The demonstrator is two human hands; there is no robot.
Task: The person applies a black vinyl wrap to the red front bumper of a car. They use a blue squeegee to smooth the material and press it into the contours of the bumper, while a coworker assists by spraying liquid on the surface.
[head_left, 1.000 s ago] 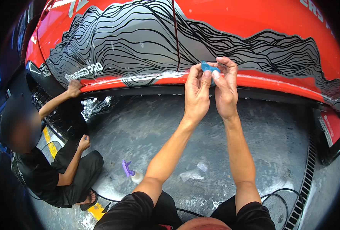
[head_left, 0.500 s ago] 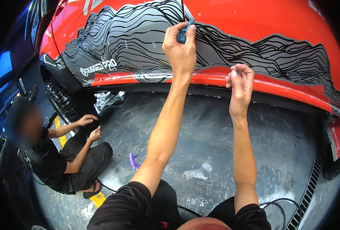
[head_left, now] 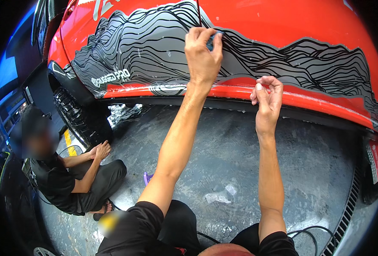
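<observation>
My left hand (head_left: pixel 202 55) is closed around a small blue putty-like lump (head_left: pixel 211 42), mostly hidden by the fingers. It presses against the side of a red car (head_left: pixel 257 19), on the grey wavy-line graphic (head_left: pixel 155 53) near the door seam. Lower and to the right, my right hand (head_left: pixel 267 100) is held up close to the red sill with its fingers curled in toward the thumb. Whatever those fingers hold, if anything, is too small to make out. Whitish wet streaks show along the sill (head_left: pixel 317 99).
A co-worker (head_left: pixel 82 179) in black sits at the left beside the car's wheel (head_left: pixel 76 115). On the grey floor (head_left: pixel 223 149) lie a purple object (head_left: pixel 147 178) and a crumpled clear scrap (head_left: pixel 219 196). A black hose (head_left: pixel 315 232) and a drain grate (head_left: pixel 347 205) are at the right.
My left hand has shifted slightly down and right with the blue lump, over the graphic. My right hand stays almost in place. The co-worker's hands have come together.
</observation>
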